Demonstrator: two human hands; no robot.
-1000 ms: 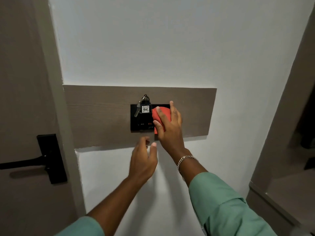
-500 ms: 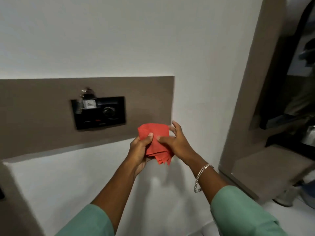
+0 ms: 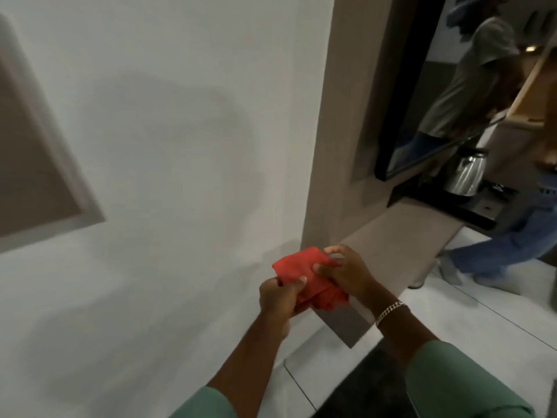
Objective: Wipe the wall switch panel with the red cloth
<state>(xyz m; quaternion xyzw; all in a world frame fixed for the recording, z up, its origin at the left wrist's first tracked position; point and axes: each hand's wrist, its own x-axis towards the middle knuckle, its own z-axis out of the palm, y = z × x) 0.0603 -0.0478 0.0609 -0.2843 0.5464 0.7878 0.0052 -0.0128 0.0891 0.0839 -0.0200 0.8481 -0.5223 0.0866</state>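
Red cloth [image 3: 304, 274] bunched between both hands, left hand [image 3: 278, 298] pinching one edge, right hand [image 3: 343, 274] gripping other, low beside white wall [image 3: 180, 146]; switch panel out of view; refold flat, clean face outward

The soft red woven cloth [image 3: 304, 274] looks matt, with loose folds, and it is gripped between the left hand [image 3: 278, 300] and the right hand [image 3: 346, 274]. A shiny silver metal chain bracelet [image 3: 388, 310] sits on the right wrist. The sleeves are a smooth, matt green fabric [image 3: 461, 384]. The white painted wall [image 3: 168, 116] has a flat, matt finish. The taupe wall panel [image 3: 27, 164] is matt; its material cannot be told. The pale floor tiles [image 3: 497, 312] are smooth with a light gloss. The polished steel kettle [image 3: 465, 173] reflects light like a mirror.
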